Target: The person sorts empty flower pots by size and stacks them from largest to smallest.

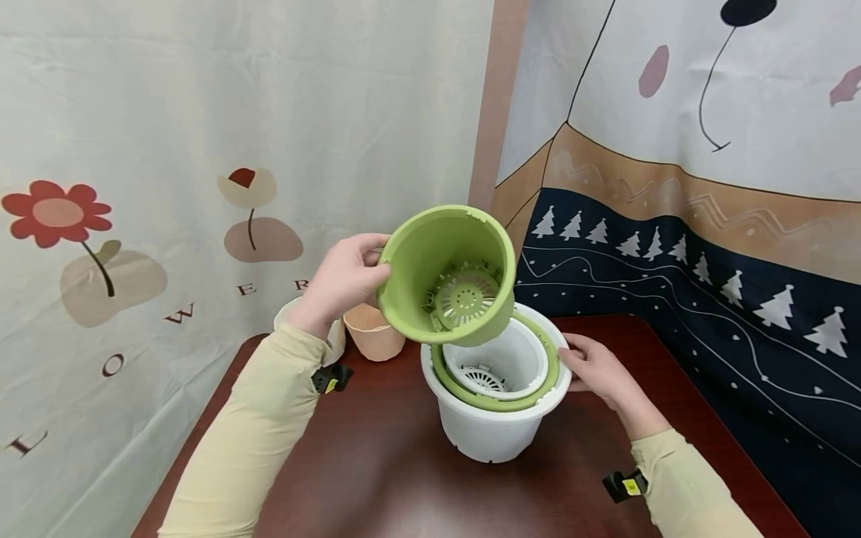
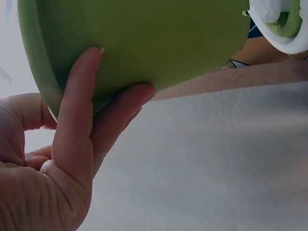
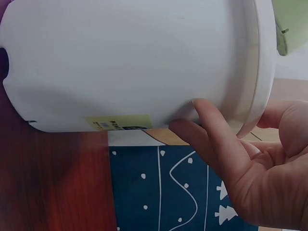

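The left hand's fingers clamp the rim of a tilted green pot above nested pots; the right hand's pinch the large white pot on the tabletop. Stacking or unstacking seems underway; next calls for steady rims.

The head view looks forward and down; close-up wrist views share its green pot and white pot.

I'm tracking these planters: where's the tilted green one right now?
The tilted green planter is near the head view's centre, its rim held by the left hand, up and left of the large white planter.
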`<action>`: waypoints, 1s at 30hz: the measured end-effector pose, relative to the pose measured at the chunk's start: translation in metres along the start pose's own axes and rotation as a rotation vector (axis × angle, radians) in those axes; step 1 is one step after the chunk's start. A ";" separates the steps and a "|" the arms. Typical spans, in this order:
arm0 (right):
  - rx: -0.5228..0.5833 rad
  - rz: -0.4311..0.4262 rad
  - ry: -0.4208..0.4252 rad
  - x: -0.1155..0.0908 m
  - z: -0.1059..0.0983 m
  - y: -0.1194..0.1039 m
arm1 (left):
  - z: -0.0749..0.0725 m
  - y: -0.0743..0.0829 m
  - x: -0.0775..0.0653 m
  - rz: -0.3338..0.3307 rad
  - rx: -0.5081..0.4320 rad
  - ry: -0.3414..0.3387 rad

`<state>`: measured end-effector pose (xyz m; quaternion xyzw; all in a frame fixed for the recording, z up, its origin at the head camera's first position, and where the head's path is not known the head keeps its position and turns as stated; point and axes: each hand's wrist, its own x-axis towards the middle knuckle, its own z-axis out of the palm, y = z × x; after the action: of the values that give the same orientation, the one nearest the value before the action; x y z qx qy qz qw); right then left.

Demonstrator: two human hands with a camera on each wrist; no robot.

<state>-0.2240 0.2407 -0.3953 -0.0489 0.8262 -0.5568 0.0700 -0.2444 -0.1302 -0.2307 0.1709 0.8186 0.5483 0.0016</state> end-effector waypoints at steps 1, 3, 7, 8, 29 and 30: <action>-0.003 0.001 0.001 0.000 0.000 0.000 | 0.002 0.001 0.001 0.004 0.007 -0.006; -0.006 0.002 0.001 0.000 -0.001 0.000 | 0.007 0.003 0.003 0.010 0.016 -0.019; -0.005 -0.005 -0.007 0.001 -0.001 0.001 | 0.015 0.006 0.008 0.008 0.033 -0.044; -0.002 -0.006 -0.009 0.001 -0.001 0.001 | 0.017 0.006 0.009 0.006 0.033 -0.049; 0.024 -0.025 -0.026 -0.001 -0.001 -0.001 | 0.055 0.009 0.025 -0.008 0.313 -0.056; 0.027 -0.028 -0.028 -0.001 -0.001 -0.001 | 0.057 0.009 0.026 -0.016 0.310 -0.063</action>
<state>-0.2233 0.2410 -0.3940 -0.0674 0.8169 -0.5679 0.0745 -0.2560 -0.0684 -0.2404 0.1796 0.8944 0.4095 0.0051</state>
